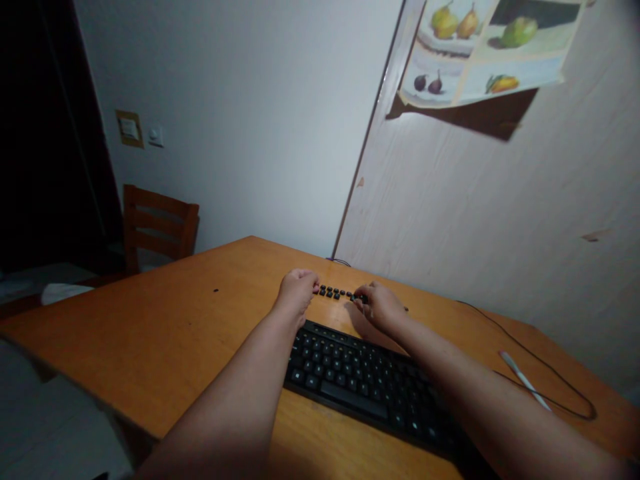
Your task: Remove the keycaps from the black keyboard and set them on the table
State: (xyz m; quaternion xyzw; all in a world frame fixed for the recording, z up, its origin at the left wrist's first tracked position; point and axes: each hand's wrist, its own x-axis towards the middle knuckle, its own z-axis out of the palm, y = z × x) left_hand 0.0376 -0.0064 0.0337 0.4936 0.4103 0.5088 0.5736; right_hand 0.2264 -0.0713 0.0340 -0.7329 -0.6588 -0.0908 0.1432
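Note:
Small black keycaps (329, 293) lie in short rows on the wooden table (240, 273), beyond a black keyboard (345, 373). At the left end of these rows is my left hand (299, 291), its fingers curled and pinched together; what lies between the fingertips is too small to tell. My right hand (379, 305) is at the right end, with bent fingers closed around a dark keycap. Its palm side is hidden. Both forearms reach forward, the right one passing over the keyboard's right part and covering some keys.
A white pen-like stick (523, 377) and a thin black cable (530, 337) lie at the right. One small dark piece (216, 290) sits alone on the left. A wooden chair (160, 223) stands beyond the left edge; a wall (240, 133) backs the table.

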